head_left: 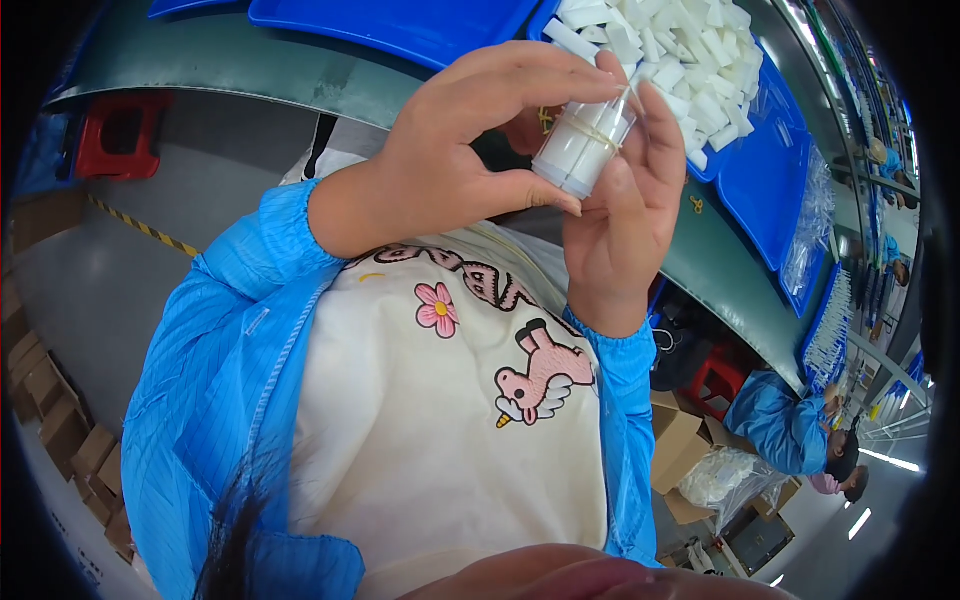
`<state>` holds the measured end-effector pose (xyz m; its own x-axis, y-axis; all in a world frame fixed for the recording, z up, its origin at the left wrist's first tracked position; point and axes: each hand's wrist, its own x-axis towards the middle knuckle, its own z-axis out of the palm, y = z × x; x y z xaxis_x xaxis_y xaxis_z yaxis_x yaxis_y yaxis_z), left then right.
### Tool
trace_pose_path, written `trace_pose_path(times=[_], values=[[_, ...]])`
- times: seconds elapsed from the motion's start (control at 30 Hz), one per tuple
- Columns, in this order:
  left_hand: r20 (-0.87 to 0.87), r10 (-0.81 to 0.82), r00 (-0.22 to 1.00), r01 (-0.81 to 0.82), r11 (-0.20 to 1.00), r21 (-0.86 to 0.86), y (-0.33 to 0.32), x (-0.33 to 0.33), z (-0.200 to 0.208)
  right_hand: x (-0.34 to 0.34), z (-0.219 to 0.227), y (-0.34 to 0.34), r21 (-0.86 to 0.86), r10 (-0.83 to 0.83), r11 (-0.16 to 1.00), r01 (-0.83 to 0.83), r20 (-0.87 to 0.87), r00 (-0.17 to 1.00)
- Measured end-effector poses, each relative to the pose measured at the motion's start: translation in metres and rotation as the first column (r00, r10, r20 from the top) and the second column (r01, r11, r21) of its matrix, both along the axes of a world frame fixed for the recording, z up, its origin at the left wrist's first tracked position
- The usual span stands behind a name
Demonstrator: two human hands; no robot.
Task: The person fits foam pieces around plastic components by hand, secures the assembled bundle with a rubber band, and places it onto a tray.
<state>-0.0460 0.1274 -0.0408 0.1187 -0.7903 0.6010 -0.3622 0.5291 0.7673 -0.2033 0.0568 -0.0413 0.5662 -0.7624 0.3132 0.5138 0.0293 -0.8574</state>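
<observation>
Both my hands hold a small clear plastic cylinder [586, 150] with white material inside, tilted above the front edge of the bench. A thin pale band seems to run around its middle. My left hand [440, 150] spans it, thumb at the lower end and fingers over the upper end. On the other side my right hand [632, 220] cups it, with the thumb against its side and the fingers curled behind. Just beyond the hands lies a heap of white blocks [690, 65] in a blue tray [760, 100].
More blue trays [390, 25] line the green bench [250, 80]; one at right holds clear plastic pieces [812, 225]. A small yellow piece [697, 204] lies near the bench edge. A red stool [120, 135] stands on the left floor. A co-worker in blue [775, 425] sits at right near cartons [680, 440].
</observation>
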Motion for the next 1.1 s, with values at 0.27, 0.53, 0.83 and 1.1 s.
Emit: trace_pose_path(times=[0.27,0.53,0.83,1.1], values=[[0.316,0.444,0.838,-0.396,0.894,-0.209,0.016,0.098,0.032,-0.049,0.008,-0.034,-0.202,-0.399,0.914,0.353,-0.28,0.873],[0.623,0.605,0.496,-0.755,0.655,-0.034,0.019,0.257,0.013,-0.085,-0.014,-0.061,-0.245,-0.572,0.82,0.517,-0.325,0.753],[0.853,0.475,0.216,-0.607,0.75,-0.264,-0.002,0.293,0.007,-0.079,-0.014,-0.054,-0.449,-0.572,0.795,0.408,-0.333,0.75],[0.913,0.367,-0.179,-0.523,0.75,-0.404,-0.006,0.302,0.021,-0.076,-0.014,-0.051,-0.449,-0.532,0.822,0.351,-0.385,0.754]])
